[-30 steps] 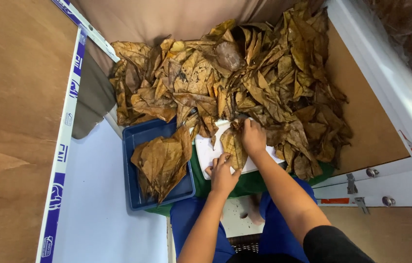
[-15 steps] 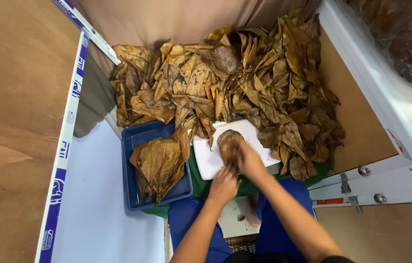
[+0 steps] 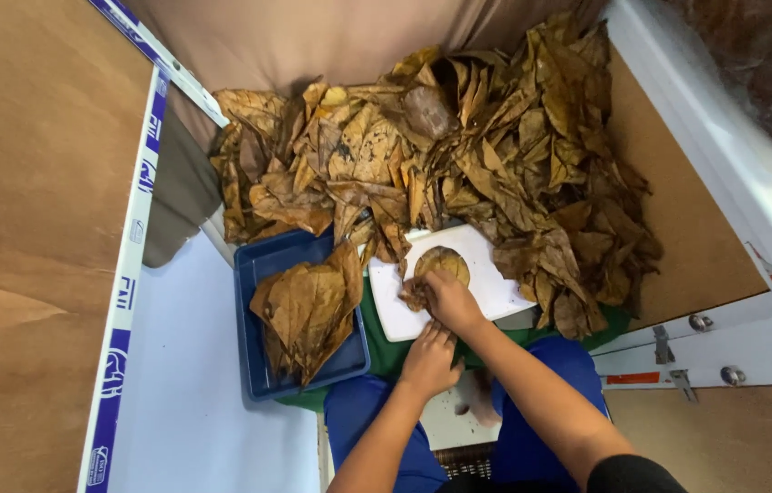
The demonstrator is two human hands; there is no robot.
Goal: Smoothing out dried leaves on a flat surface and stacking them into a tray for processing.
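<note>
While a rounded dry leaf (image 3: 442,265) is pressed flat on the white board (image 3: 495,283) under the right hand (image 3: 450,301), the left hand (image 3: 429,358) curled loosely just behind, it is judged light, brittle, best held by its edges.

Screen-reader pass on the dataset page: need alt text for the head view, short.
Seen from above, a person's right hand presses a dried brown leaf onto a white board, with the left hand just behind it. A blue tray of stacked leaves sits to the left, and a large pile of dried leaves fills the space beyond.
</note>
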